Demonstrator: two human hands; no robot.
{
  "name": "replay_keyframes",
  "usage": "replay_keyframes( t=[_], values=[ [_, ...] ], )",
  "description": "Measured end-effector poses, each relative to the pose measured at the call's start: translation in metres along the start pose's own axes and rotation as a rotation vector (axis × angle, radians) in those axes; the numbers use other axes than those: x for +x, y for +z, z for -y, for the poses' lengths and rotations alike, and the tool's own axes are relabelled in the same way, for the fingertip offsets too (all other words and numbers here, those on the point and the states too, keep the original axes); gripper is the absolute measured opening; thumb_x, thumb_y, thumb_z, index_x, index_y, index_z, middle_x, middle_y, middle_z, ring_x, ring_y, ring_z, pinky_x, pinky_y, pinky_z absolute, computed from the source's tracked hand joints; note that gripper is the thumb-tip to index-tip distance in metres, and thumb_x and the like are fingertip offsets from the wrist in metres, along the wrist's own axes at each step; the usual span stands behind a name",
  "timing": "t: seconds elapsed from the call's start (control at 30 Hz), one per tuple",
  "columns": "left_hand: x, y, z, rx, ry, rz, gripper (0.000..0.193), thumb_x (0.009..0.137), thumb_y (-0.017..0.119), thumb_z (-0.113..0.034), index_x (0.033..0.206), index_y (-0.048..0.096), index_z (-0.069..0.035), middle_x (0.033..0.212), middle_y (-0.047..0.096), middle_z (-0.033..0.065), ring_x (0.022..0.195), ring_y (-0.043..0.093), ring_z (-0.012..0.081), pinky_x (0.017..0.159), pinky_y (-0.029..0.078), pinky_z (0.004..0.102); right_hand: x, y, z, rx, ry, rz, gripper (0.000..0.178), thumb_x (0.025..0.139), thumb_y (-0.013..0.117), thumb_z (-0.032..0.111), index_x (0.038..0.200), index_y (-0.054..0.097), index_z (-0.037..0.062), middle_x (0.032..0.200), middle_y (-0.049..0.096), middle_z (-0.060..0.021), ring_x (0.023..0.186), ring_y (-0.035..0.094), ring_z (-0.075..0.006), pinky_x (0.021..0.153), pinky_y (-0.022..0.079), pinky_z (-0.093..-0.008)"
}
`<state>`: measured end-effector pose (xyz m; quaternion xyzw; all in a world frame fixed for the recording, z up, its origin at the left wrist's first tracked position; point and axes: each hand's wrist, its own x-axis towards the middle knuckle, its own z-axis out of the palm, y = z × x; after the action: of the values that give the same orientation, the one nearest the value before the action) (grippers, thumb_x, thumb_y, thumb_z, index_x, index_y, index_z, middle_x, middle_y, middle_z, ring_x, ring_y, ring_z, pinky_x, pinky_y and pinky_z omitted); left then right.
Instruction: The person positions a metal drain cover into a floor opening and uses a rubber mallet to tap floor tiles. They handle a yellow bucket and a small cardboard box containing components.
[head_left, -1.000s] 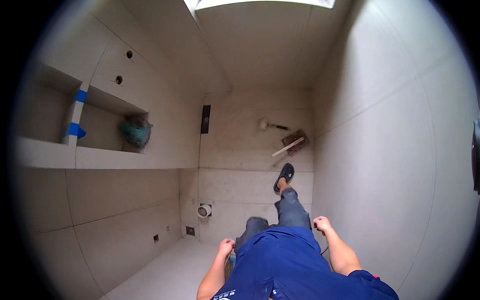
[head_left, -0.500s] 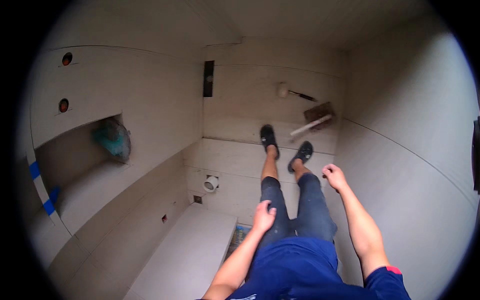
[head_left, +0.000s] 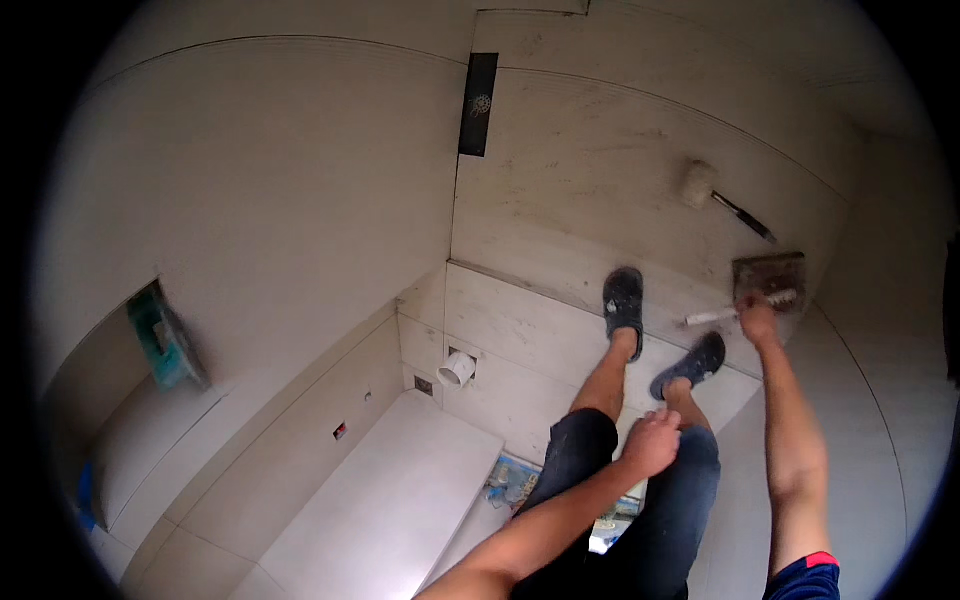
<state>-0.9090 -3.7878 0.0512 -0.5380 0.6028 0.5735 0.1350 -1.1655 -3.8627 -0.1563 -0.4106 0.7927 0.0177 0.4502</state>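
Note:
My right hand point(head_left: 757, 318) reaches down beside my right foot, its fingers closed around a white stick-shaped piece point(head_left: 708, 318). That piece lies across a dirty brown square plate point(head_left: 768, 268) on the floor; whether the two are joined I cannot tell. Over my right knee, my left hand point(head_left: 655, 443) is curled into a loose fist, with nothing showing in it. A mallet point(head_left: 699, 184) with a pale head and dark handle lies beyond the plate.
A white pipe end point(head_left: 458, 368) sticks up left of my legs. A long dark slot point(head_left: 478, 105) lies at the floor's far left. The wall niche point(head_left: 95, 370) at left holds a teal-handled tool point(head_left: 165, 340). A pale raised slab point(head_left: 375, 490) is at lower left.
I have bent lower, and my right hand has gone down to the white stick-shaped piece and closed on it. My left hand has moved from the left thigh across to the right knee.

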Motion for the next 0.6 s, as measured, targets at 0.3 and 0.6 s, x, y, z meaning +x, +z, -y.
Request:
replay_keyframes(
  t=[0.3, 0.6],
  values=[
    [0.097, 0.023, -0.039, -0.166, 0.077, 0.218, 0.031, 0.088, 0.056, -0.011, 0.115, 0.055, 0.004, 0.108, 0.059, 0.0211, 0.104, 0.059, 0.0353, 0.091, 0.047, 0.0448, 0.209, 0.034, 0.029, -0.394, -0.276, -0.330, 0.039, 0.084, 0.057, 0.006, 0.123, 0.053, -0.0009, 0.126, 0.054, -0.0217, 0.116, 0.053, -0.0395, 0.101, 0.043, -0.0459],
    [0.077, 0.005, -0.050, -0.145, 0.065, 0.167, 0.031, 0.083, 0.054, -0.009, 0.112, 0.055, 0.004, 0.105, 0.057, 0.0185, 0.102, 0.058, 0.0324, 0.089, 0.046, 0.0429, 0.195, 0.007, 0.066, -0.507, -0.097, 0.159, 0.042, 0.093, 0.056, 0.025, 0.125, 0.053, -0.0020, 0.113, 0.063, -0.0221, 0.101, 0.062, -0.0370, 0.090, 0.048, -0.0441]
  ],
)
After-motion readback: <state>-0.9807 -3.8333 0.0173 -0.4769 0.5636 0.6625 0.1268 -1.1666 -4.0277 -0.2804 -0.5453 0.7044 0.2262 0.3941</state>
